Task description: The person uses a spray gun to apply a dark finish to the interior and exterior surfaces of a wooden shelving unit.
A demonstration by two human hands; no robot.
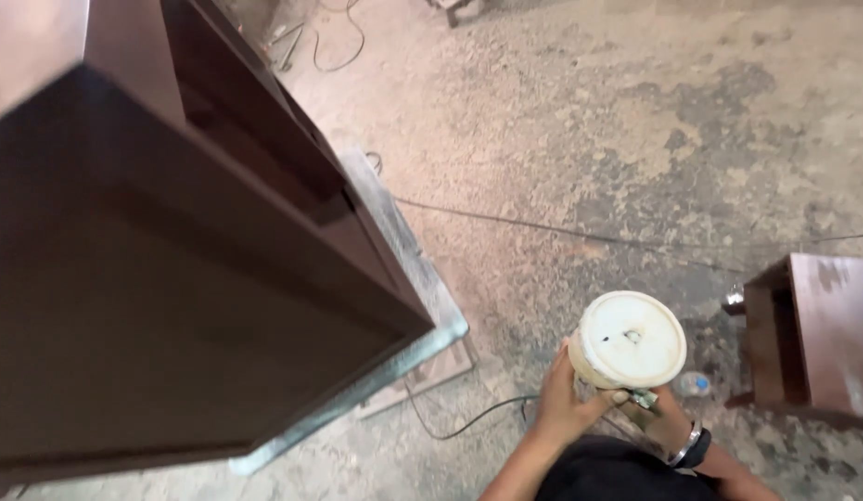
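A tall dark brown cabinet [172,278] fills the left side, standing on a metal-edged board [422,288] on the dusty concrete floor [589,139]. A smaller brown stool [821,334] sits at the right edge. Between them, low in view, a white tub [628,340] with a lid is held above the floor. The left hand [566,394] curls around its side, fingers wrapped against it. The right hand [656,408], wearing a wrist bangle [686,445], reaches under the tub, mostly hidden; its grip cannot be made out.

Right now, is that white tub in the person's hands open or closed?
Closed: the white tub has its round lid seated flat on top, with both hands at its sides.
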